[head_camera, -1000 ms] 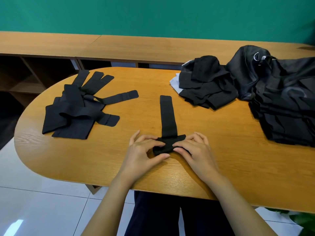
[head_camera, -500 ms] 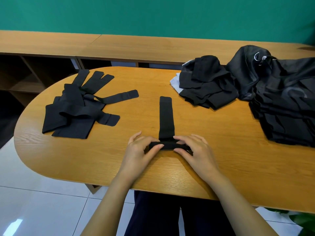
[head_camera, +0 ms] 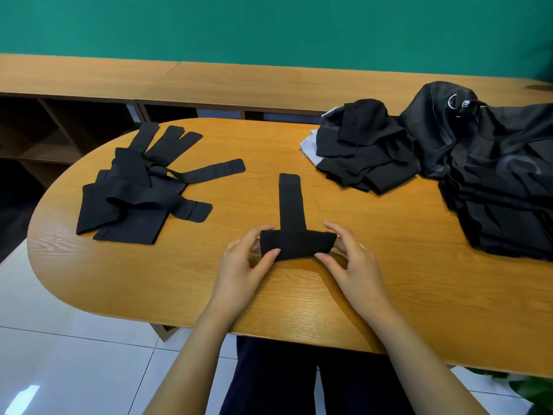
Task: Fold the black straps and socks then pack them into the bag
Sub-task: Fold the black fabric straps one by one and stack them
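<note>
On the wooden table we see the black bag heaped beyond and right of the right hand, its pale emblem too small to read. Loose black straps lie beyond and left of the left hand. Between both hands lies one strap, whose folded near end the left hand and right hand pinch.
</note>
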A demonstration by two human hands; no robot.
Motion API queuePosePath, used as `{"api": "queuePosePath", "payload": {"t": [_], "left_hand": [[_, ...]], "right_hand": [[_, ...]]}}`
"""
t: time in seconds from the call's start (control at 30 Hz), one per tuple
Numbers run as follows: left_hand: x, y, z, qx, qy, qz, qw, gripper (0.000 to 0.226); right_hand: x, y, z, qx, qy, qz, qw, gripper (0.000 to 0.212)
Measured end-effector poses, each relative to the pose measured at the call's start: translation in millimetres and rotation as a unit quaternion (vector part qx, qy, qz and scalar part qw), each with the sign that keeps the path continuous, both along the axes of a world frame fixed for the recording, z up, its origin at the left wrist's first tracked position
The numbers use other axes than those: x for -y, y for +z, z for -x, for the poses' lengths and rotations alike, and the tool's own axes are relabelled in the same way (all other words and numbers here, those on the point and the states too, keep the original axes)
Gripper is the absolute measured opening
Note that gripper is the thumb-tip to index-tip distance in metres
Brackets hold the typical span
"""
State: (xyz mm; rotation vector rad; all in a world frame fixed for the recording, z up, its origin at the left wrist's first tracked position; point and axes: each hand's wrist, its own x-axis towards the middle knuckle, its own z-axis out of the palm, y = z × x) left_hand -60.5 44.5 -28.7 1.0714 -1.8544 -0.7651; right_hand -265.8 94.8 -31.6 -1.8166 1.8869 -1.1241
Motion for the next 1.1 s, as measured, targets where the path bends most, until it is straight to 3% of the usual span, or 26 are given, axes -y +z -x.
{"api": "queuePosePath", "payload": {"t": [0.1,0.23,0.33,0.4,0.53,0.67,0.83,1.1], "left_hand": [[-3,3,1,-0.020,0.000,-0.030,0.999,0.066],[1,-1,0,-0.016,0.032,-0.054,0.998,0.077],[3,-5,1,0.046,0.034,-0.019,0.998,0.071],[4,-8,1,0.090,0.024,0.036,0.995,0.056],[6,-12,0,0.144,-0.004,0.075,0.987,0.030],[5,-9,2,0.190,-0.040,0.059,0.979,0.046],[7,-11,2,0.209,-0.041,0.058,0.975,0.050],[7,-14,2,0.214,-0.038,0.080,0.973,0.053]], "right_hand": [[1,-3,2,0.025,-0.002,0.009,1.000,0.062],[2,-5,3,0.035,-0.017,0.005,0.999,0.072],[4,-7,4,0.013,-0.032,-0.004,0.999,0.073],[5,-7,4,-0.012,-0.046,-0.009,0.999,0.069],[5,-6,3,-0.105,-0.038,0.021,0.994,0.046],[4,-6,3,-0.147,0.043,0.003,0.988,0.028],[4,-5,2,-0.157,0.060,-0.020,0.986,0.052],[4,-4,3,-0.158,0.082,-0.040,0.983,0.062]]}}
